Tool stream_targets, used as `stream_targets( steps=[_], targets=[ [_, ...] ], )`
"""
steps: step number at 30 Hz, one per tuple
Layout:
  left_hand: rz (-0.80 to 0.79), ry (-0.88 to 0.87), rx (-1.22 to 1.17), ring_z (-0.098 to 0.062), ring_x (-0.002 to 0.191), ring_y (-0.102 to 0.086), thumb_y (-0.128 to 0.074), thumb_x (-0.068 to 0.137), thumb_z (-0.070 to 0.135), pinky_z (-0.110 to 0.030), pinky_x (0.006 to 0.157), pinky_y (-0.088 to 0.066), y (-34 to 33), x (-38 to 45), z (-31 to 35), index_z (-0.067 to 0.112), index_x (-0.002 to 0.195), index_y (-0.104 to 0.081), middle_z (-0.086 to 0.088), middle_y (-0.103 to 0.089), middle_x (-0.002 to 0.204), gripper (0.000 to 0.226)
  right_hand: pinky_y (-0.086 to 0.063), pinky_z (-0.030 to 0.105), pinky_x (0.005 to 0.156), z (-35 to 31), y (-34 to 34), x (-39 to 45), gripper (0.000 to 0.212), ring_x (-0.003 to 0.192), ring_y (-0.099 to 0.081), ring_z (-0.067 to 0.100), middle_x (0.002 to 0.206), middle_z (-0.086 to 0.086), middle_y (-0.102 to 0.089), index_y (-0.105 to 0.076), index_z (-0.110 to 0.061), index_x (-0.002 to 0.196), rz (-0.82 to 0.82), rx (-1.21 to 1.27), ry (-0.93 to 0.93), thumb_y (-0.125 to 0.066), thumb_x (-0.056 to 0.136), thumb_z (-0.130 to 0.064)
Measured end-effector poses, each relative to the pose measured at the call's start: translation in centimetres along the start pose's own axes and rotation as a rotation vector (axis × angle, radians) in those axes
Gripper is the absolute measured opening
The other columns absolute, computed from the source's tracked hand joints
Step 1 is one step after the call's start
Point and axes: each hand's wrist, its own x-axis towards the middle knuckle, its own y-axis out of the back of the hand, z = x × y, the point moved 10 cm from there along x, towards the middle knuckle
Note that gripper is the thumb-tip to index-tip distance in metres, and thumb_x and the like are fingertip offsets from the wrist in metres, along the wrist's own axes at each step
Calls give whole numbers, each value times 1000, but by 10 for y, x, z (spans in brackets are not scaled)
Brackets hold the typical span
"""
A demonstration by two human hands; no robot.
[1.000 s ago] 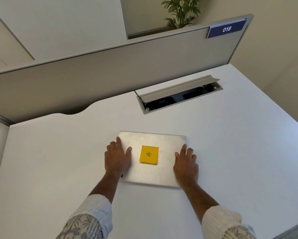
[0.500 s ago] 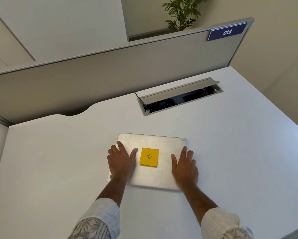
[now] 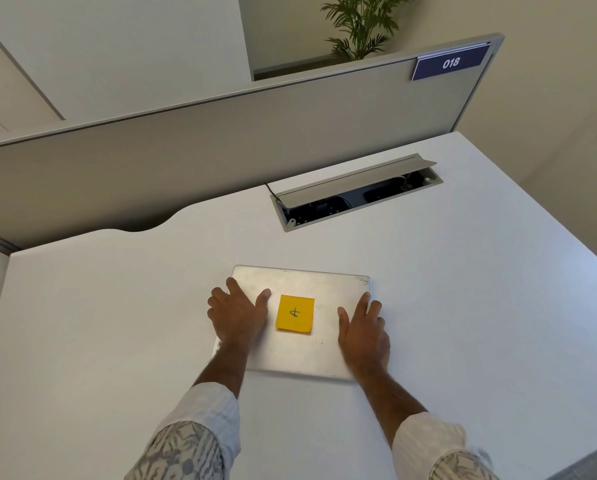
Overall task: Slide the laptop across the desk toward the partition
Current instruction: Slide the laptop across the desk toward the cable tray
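Here, two hands, left (image 3: 236, 315) and right (image 3: 363, 332), press flat (grip open) on one laptop (image 3: 300, 355).

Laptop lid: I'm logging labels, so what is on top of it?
On the closed laptop lie a yellow sticky note with a pen mark, the left hand and the right hand, both flat. Whatever the palms cover is hidden.

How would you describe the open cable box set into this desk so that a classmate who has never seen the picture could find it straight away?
Start at the grey partition along the far edge of the white desk, then look just in front of it, below the blue 018 sign. There a long narrow cable box is sunk into the desktop. Unlike the closed silver laptop nearer the person, its grey lid is propped up over a dark interior.
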Motion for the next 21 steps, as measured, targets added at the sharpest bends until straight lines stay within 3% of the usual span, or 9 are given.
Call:
stream_targets(
  steps=[8, 14, 21],
  targets=[
    [0, 47, -141, -39, 108, -56, -65, 75, 76, -50, 92, -47, 5, 1, -14, 2, 121, -46, -20, -58, 115, 89, -56, 37, 58, 2, -1, 2, 64, 86, -62, 25, 122, 11, -47, -31, -5, 148, -2, -26, 19, -31, 102, -50],
    [-47, 76, -395, -41, 119, -52, -74, 75, 66, -52, 94, -48, -1, -4, -17, 5, 126, -40, -20, -56, 123, 86, -54, 38, 56, 5, -1, 3, 60, 85, -62, 27, 121, 12, -46, -33, -6, 147, 2, 12, 33, -35, 101, -45],
    [-36, 75, -435, -39, 123, -51, -74, 75, 66, -54, 96, -49, 9, -6, -18, 6, 129, -40, -18, -55, 127, 88, -57, 38, 59, 0, 2, 7, 58, 86, -63, 27, 122, 11, -45, -30, -8, 146, 5, 50, 66, -33, 101, -44]
  ],
)
